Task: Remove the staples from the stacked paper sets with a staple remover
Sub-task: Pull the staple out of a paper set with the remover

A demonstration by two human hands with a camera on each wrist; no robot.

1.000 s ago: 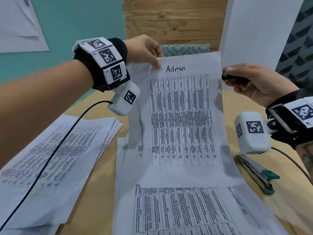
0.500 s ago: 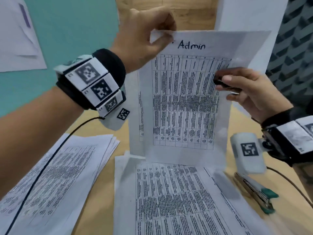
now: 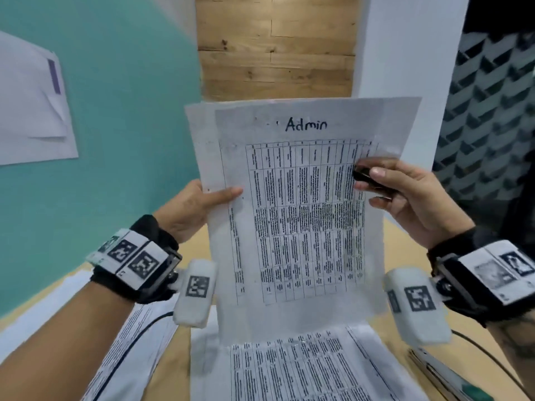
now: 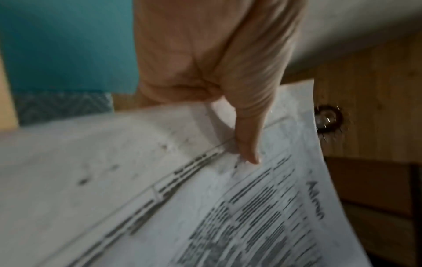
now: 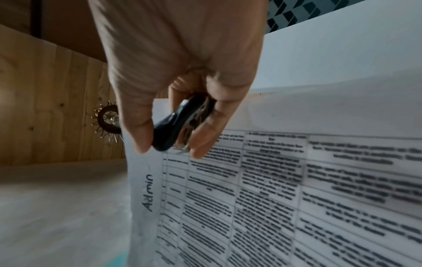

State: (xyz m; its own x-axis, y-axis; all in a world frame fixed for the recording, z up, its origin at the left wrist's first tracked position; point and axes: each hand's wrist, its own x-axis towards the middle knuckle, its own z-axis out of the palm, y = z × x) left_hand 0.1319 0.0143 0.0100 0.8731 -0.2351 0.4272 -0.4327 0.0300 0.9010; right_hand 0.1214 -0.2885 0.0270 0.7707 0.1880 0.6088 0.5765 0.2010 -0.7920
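Note:
A set of printed sheets headed "Admin" stands upright in the air in front of me. My left hand pinches its left edge, thumb across the front. My right hand curls round a small black staple remover at the sheets' right edge. In the right wrist view the staple remover sits between thumb and fingers, its metal claws just over the "Admin" sheets. No staple is visible in the sheets.
More printed sheets lie flat on the wooden table below. A second stack lies at the left. A stapler with a green end lies at the right. Teal wall at left, wooden panel behind.
The "Admin" sheets rose off the table to stand upright. My left hand slid from the top corner down to the left edge. The right hand came in to the sheets' right edge.

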